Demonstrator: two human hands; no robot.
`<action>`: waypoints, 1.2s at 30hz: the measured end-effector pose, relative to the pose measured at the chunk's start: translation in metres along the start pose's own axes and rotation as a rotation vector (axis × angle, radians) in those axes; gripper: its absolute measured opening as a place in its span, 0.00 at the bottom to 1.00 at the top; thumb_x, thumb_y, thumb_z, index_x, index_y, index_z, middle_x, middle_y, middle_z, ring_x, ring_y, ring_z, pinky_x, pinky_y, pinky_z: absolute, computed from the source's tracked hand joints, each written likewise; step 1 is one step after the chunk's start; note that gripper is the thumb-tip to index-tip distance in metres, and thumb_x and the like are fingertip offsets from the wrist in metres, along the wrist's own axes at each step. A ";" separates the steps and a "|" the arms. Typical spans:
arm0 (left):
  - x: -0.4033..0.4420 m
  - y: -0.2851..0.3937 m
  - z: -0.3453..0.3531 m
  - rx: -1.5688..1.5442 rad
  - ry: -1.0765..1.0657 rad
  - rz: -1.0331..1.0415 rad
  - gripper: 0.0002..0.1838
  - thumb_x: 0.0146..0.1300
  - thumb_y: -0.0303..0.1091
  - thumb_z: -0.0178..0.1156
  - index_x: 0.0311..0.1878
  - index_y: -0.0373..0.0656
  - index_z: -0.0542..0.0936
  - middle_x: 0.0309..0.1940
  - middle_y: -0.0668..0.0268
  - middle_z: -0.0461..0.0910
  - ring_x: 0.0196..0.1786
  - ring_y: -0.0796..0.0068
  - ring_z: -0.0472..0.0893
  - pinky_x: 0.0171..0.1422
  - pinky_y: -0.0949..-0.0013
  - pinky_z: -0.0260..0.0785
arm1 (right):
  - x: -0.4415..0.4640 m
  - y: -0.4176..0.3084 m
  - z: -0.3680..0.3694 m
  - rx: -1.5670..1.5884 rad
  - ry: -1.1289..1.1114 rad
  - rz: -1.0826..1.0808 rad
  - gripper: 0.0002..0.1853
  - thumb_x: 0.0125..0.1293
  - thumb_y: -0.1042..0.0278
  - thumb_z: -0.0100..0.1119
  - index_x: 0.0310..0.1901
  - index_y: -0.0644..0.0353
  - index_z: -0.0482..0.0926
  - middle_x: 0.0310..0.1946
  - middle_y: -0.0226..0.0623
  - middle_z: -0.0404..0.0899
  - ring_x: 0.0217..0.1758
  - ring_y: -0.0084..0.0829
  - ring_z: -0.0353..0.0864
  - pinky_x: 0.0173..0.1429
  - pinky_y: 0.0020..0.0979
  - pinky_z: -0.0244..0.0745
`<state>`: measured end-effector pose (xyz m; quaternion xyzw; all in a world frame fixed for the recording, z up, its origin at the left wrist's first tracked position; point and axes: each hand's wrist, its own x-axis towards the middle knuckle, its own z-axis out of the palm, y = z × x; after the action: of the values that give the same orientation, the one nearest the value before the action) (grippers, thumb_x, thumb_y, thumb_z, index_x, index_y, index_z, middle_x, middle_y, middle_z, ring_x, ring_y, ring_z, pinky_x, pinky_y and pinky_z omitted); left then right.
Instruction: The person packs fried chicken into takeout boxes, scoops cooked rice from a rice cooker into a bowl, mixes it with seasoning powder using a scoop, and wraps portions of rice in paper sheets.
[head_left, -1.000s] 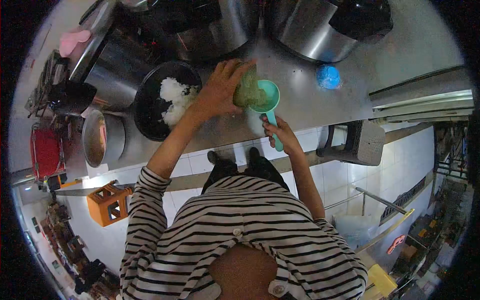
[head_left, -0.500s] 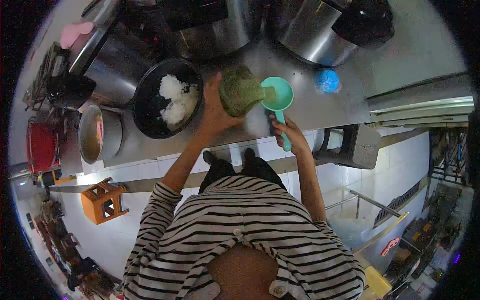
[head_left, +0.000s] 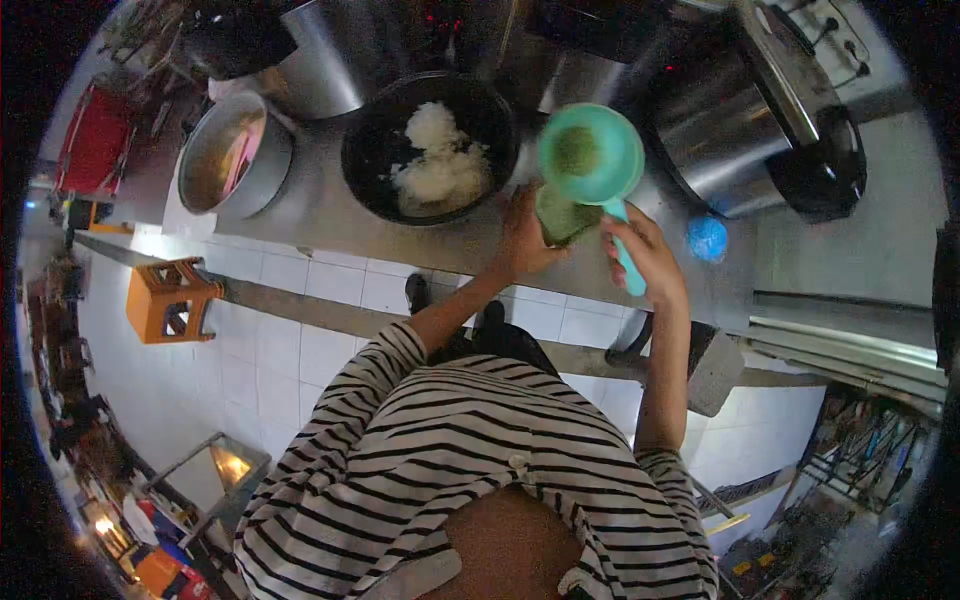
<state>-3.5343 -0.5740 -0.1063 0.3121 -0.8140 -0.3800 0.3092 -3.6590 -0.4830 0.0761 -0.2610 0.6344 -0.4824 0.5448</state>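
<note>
My right hand (head_left: 650,250) is closed round the handle of a turquoise scoop (head_left: 625,160), which it holds above the counter. A patch of greenish material (head_left: 575,150) lies in the scoop's bowl. My left hand (head_left: 532,235) grips a greenish bag (head_left: 562,215), just below the scoop and partly hidden by it. The bag's contents look green, but I cannot make out what they are. Just left of the bag stands a wide black bowl (head_left: 365,165) with clumped white grainy food (head_left: 440,165) in it.
Large steel cookers (head_left: 720,130) line the back of the steel counter (head_left: 320,235). A grey metal pot (head_left: 270,170) stands at the left, and a blue ball-like item (head_left: 707,239) lies at the right. An orange stool (head_left: 165,300) is on the tiled floor.
The scoop has gone from empty-looking beside the bag's mouth to holding green material, and is now lifted over the bag. My view has shifted, so the counter's things appear elsewhere.
</note>
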 end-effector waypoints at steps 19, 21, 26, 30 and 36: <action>-0.095 -0.028 -0.243 -0.755 0.233 -0.554 0.21 0.62 0.36 0.51 0.55 0.39 0.59 0.19 0.62 0.74 0.21 0.78 0.73 0.23 0.77 0.65 | 0.106 -0.022 0.102 -0.658 0.143 -0.224 0.11 0.60 0.65 0.52 0.42 0.60 0.72 0.16 0.28 0.67 0.12 0.17 0.64 0.13 0.21 0.59; -0.077 -0.035 -0.256 -0.829 0.201 -0.529 0.28 0.62 0.37 0.50 0.61 0.41 0.50 0.22 0.58 0.76 0.22 0.77 0.76 0.23 0.78 0.65 | 0.115 -0.025 0.111 -0.690 0.235 -0.295 0.11 0.60 0.66 0.52 0.43 0.60 0.72 0.16 0.28 0.67 0.12 0.18 0.65 0.14 0.21 0.59; -0.038 -0.048 -0.255 -0.798 0.066 -0.566 0.36 0.63 0.37 0.49 0.64 0.44 0.36 0.24 0.51 0.76 0.25 0.67 0.80 0.25 0.70 0.73 | 0.084 -0.026 0.117 -0.635 0.297 -0.349 0.13 0.60 0.67 0.52 0.44 0.62 0.73 0.18 0.29 0.69 0.13 0.18 0.65 0.16 0.22 0.61; -0.031 -0.055 -0.259 -0.953 -0.103 -0.655 0.38 0.63 0.33 0.47 0.65 0.47 0.32 0.24 0.47 0.76 0.24 0.61 0.80 0.26 0.63 0.76 | 0.043 -0.022 0.130 -0.834 0.359 -0.373 0.17 0.58 0.68 0.53 0.49 0.61 0.71 0.22 0.33 0.73 0.17 0.21 0.69 0.21 0.24 0.65; -0.031 -0.075 -0.257 -0.906 -0.269 -0.714 0.41 0.63 0.44 0.46 0.64 0.53 0.25 0.34 0.41 0.73 0.24 0.53 0.79 0.27 0.60 0.76 | 0.048 -0.012 0.156 -1.067 0.440 -0.402 0.27 0.55 0.71 0.54 0.59 0.52 0.64 0.35 0.47 0.78 0.27 0.36 0.77 0.29 0.33 0.71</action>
<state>-3.3046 -0.6984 -0.0419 0.3526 -0.4475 -0.8064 0.1587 -3.5273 -0.5795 0.0749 -0.5068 0.8243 -0.2343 0.0935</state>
